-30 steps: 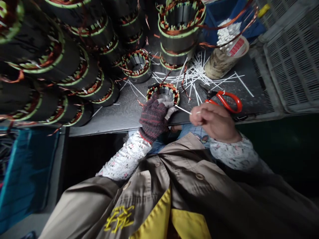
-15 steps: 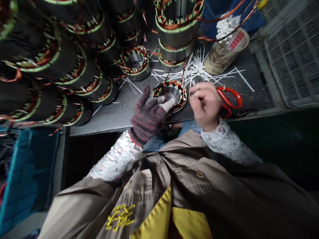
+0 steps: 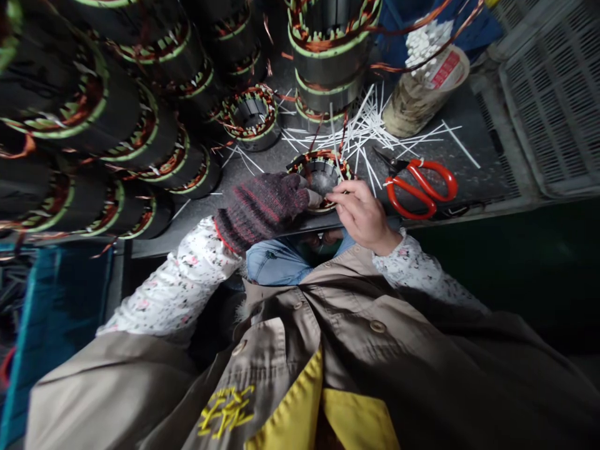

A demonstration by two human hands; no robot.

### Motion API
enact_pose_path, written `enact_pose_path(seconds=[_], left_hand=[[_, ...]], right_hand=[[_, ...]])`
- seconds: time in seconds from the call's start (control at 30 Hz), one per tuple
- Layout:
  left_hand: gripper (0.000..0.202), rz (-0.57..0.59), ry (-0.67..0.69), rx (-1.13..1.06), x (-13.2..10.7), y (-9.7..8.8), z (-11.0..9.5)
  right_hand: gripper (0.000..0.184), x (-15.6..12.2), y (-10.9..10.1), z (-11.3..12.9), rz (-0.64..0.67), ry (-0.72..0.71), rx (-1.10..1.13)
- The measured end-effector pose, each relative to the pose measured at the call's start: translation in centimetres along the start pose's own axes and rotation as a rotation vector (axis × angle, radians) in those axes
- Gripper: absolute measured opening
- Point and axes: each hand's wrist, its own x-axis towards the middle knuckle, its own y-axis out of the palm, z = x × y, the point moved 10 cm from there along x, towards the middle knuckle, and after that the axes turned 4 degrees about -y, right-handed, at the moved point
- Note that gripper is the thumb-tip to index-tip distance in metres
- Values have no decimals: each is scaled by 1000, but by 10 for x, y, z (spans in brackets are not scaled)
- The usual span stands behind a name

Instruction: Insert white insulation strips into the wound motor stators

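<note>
A small motor stator with copper windings around its rim lies at the bench's near edge. My left hand, in a dark knitted glove with whitish fingertips, is closed on the stator's near left rim; its thumb and fingertips are partly hidden. Over the near right rim, my bare right hand pinches a thin white strip that stands up across the stator's opening. Red-handled scissors lie just right of my right hand. Loose white strips are scattered behind the stator.
Stacked stators stand behind the work, with more stacks along the left. A single stator sits behind my left hand. A tape-wrapped container of white pieces stands at the right, beside a grey plastic crate.
My right hand has moved down and left to the stator's near rim, a white strip now upright in its pinch. My left fingers have drawn back from the stator's opening to its rim.
</note>
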Motion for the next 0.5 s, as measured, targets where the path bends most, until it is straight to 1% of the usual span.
enact_pose_path(seconds=[0.07,0.13,0.2,0.27,0.33,0.37,0.4,0.43,0.5], left_hand=[[32,31,19,3,0,7,0],[33,33,18,-2,2,9,-1],[30,4,27,8,3,6,-5],[26,-60,88,39,3,-4,-15],[25,-140,168,71,1,-14,-25],[27,-175,209,82,1,-17,-28],[28,-201,246,80,0,-18,-30],[28,-214,277,57,0,-16,-30],[25,-203,317,-29,1,-8,-27]], right_hand=[[28,1,-1,6,-4,-2,-11],[25,3,-4,8,3,0,2],[17,9,-19,-3,-46,34,5],[10,16,-50,-33,-206,127,-44],[7,23,-87,-74,-400,254,-141],[5,28,-103,-96,-465,314,-192],[5,34,-115,-116,-500,360,-240],[8,41,-122,-134,-502,404,-288],[11,57,-127,-166,-433,470,-354]])
